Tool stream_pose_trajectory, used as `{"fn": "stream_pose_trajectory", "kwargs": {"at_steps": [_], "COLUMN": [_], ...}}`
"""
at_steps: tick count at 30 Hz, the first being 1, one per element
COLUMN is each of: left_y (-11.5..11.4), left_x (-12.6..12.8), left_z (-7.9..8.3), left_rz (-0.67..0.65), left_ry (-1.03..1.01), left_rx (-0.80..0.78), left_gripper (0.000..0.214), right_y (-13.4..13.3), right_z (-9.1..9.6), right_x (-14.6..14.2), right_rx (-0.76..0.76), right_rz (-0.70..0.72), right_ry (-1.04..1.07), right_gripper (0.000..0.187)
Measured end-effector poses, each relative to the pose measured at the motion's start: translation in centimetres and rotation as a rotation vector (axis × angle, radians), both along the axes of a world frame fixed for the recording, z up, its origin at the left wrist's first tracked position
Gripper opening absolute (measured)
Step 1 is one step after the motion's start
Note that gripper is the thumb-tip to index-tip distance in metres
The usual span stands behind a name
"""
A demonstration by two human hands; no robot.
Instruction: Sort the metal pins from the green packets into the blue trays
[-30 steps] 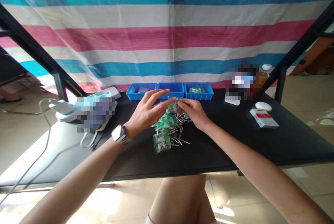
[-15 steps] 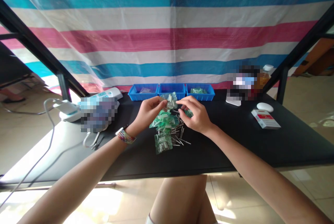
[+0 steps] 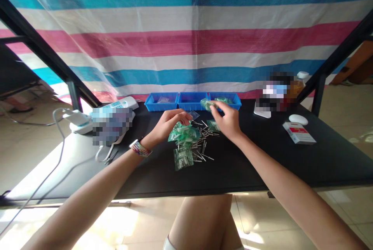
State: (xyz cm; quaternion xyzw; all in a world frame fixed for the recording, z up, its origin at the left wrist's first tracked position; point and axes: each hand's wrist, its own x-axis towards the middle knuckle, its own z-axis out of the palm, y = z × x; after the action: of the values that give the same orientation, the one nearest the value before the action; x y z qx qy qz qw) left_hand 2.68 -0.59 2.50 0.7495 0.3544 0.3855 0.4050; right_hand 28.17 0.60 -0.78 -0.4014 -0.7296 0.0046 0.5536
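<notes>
My right hand (image 3: 229,120) pinches a small green-tinted plastic bag (image 3: 206,105) between thumb and fingers, in front of the blue bins. Over the pile's upper left edge, my left hand (image 3: 171,124) has loosely curved fingers with nothing visible in them. A small clear bag (image 3: 194,115) lies just beyond its fingertips. Below is a heap of green plastic bags (image 3: 185,133), with another bag of small pale pieces (image 3: 183,158) nearer me. Loose thin metal pins, like blind rivets (image 3: 203,147), are scattered beside the heap. One more green bag (image 3: 213,125) lies under my right hand.
Three joined blue bins (image 3: 164,106) stand at the back; the left and right ones hold bags. A power strip (image 3: 128,103) and cables are on the left. A white mouse (image 3: 298,119), a small box (image 3: 299,133) and a bottle (image 3: 301,81) are on the right.
My right hand has taken the bag from between both hands and moved it up and right, toward the bins. My left hand has let go and stays near the pile.
</notes>
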Motion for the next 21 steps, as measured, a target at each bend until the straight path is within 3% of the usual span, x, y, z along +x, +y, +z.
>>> {"fn": "stream_pose_trajectory", "kwargs": {"at_steps": [3, 6, 11, 15, 21], "left_y": [0.7, 1.4, 2.2, 2.6, 3.2], "left_x": [-0.8, -1.4, -1.8, -2.0, -2.2], "left_z": [-0.1, -0.7, -2.3, -3.2, -3.3], "left_rz": [0.086, 0.132, 0.159, 0.238, 0.24], "left_ry": [0.19, 0.442, 0.679, 0.733, 0.706], "left_rx": [0.202, 0.378, 0.496, 0.531, 0.518], "left_gripper": [0.027, 0.028, 0.034, 0.036, 0.026], "right_y": [2.7, 4.4, 4.8, 4.8, 4.6], "right_z": [-0.1, -0.4, -1.9, -2.0, -1.5], "right_x": [3.5, 6.3, 6.8, 6.2, 5.7], "right_rx": [-0.018, -0.011, -0.14, -0.135, -0.085], "right_rz": [-0.289, -0.443, -0.496, -0.477, -0.4], "right_ry": [0.101, -0.016, -0.34, -0.313, -0.268], "right_gripper": [0.037, 0.041, 0.042, 0.04, 0.032]}}
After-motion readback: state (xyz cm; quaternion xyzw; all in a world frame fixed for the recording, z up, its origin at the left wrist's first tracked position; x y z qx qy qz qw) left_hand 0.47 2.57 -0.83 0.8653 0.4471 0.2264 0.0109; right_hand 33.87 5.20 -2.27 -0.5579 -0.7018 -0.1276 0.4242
